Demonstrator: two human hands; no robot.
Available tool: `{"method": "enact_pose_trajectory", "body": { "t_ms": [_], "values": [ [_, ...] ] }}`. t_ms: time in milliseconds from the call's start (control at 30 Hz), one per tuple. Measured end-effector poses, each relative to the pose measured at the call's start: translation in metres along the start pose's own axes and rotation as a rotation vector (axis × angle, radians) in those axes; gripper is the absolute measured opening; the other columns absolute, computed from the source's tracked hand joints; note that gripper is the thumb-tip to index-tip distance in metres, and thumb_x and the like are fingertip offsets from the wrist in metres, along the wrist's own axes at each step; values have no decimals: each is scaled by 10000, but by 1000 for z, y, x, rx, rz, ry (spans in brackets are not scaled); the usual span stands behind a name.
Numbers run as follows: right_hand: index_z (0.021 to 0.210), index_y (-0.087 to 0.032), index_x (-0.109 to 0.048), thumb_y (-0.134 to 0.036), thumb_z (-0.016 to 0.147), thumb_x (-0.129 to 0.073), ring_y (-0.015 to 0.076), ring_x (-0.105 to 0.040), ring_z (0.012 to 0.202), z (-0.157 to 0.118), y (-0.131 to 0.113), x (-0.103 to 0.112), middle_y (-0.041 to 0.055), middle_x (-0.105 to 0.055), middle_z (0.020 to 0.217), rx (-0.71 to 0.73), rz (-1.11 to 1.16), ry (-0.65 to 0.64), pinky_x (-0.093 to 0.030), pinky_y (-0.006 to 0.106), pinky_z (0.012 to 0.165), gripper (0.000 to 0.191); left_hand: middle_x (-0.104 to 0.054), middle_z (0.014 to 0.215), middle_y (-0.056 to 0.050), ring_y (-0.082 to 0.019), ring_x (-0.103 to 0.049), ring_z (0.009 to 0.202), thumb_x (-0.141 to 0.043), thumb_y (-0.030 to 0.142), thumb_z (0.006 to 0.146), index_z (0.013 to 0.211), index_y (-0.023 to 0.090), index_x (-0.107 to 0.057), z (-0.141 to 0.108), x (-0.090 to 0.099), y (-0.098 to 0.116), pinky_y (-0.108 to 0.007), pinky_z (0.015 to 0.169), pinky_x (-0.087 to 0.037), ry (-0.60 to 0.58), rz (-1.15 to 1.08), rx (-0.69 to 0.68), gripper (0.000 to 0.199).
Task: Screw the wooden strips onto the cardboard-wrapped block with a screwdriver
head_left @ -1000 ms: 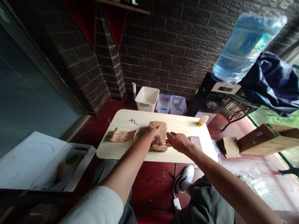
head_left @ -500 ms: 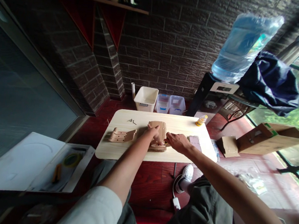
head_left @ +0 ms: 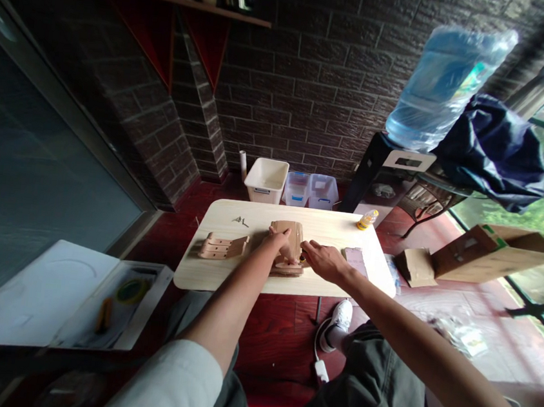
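I have the left hand [head_left: 278, 238] clasped over the curved plywood assembly [head_left: 295, 239], apparently to steady it near the middle of the table [head_left: 225, 277]. The right hand [head_left: 325, 261] reaches in at its 3 o'clock edge, though I cannot tell whether it grips anything. The pale, ridged assembly sits on a flat base, with a slotted wooden part [head_left: 223, 247] at 9 o'clock.

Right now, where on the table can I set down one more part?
Bare tabletop lies behind the wooden assembly, toward the small bottle, and in front of the slatted wooden part. Crowded: around the left hand, right hand and phone.
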State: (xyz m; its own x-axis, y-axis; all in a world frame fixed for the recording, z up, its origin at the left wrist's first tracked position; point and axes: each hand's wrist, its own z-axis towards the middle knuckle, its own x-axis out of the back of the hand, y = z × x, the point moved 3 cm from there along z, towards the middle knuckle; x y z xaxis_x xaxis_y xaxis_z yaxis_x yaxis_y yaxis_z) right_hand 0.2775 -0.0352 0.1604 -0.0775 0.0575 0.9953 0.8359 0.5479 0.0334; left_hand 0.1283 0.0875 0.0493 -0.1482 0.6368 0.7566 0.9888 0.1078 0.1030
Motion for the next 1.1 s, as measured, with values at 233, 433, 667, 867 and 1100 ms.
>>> {"method": "enact_pose_trajectory", "body": {
  "t_ms": [233, 433, 667, 867, 1100],
  "values": [
    [1253, -174, -468, -386, 1061, -270, 223, -695, 887, 0, 0, 6, 147, -678, 1154, -14, -18, -23, -410, 268, 643, 348, 256, 1600, -65, -481, -147, 1465, -938, 554, 371, 1531, 435, 95, -6, 1, 0, -602, 1142, -333, -1, -8, 12, 1557],
    [1252, -160, -478, -408, 1059, -268, 236, -701, 873, 0, 1, 10, 151, -713, 1045, -69, -25, -40, -431, 275, 673, 378, 243, 1602, -76, -486, -123, 1467, -951, 565, 256, 1544, 426, 21, -7, 2, 1, -580, 1150, -332, 33, -48, 19, 1619],
    [1225, -155, -489, -424, 1058, -277, 245, -711, 877, 1, 1, 11, 156, -722, 999, -59, -42, -64, -438, 272, 665, 381, 305, 1574, -82, -499, -141, 1456, -940, 552, 366, 1530, 407, 104, -8, 4, 0, -607, 1124, -348, -15, -19, 37, 1570],
    [1238, -194, -488, -439, 1057, -282, 228, -704, 908, 0, 1, 5, 130, -693, 1120, -10, 7, -18, -446, 278, 691, 368, 314, 1567, -110, -494, -46, 1467, -954, 549, 269, 1532, 397, 105, -4, 1, 1, -605, 1155, -282, -3, -18, 14, 1655],
    [1173, -150, -521, -451, 1059, -258, 233, -699, 854, 3, 2, 3, 149, -709, 970, -29, -16, -63, -437, 278, 664, 416, 334, 1562, -111, -521, -122, 1449, -946, 570, 294, 1534, 406, 101, 1, -1, 0, -606, 1131, -330, -15, -40, 29, 1631]
  ]
}}
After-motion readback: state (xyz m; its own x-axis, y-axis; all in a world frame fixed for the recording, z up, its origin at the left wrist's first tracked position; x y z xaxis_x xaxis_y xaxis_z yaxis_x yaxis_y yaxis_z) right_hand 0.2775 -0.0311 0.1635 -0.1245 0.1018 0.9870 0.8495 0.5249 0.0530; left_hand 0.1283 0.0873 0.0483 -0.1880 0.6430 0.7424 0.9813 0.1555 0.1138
